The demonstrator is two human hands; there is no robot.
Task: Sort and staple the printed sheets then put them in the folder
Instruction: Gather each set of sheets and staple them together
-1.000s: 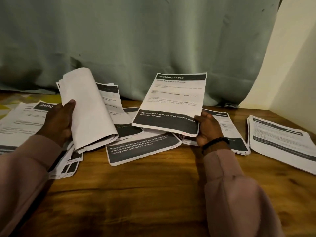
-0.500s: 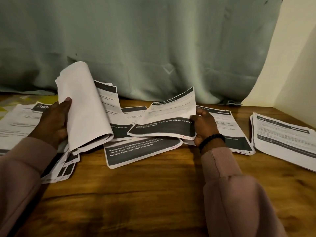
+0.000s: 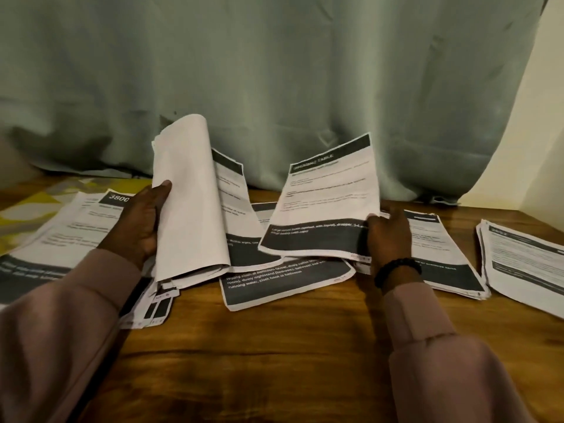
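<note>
Printed sheets with dark header and footer bands lie spread over a wooden table [image 3: 274, 361]. My left hand [image 3: 142, 222] grips a thick bundle of sheets [image 3: 189, 206], folded back so its blank white side faces me. My right hand [image 3: 389, 235] pinches the lower right corner of a single sheet headed "DRESSING TABLE" [image 3: 329, 196] and holds it tilted up off the table. Under it lies a loose sheet [image 3: 287, 285] with white text on its dark band. No stapler or folder is visible.
Further piles lie at the left [image 3: 61, 239], behind my right hand [image 3: 442, 257] and at the far right [image 3: 525, 267]. A grey-green curtain [image 3: 274, 87] hangs along the table's back edge. A cream wall [image 3: 543, 132] closes the right corner.
The "DRESSING TABLE" sheet, dipped low and flat half a second ago, is lifted and tilted up again. My left hand keeps its hold on the folded bundle.
</note>
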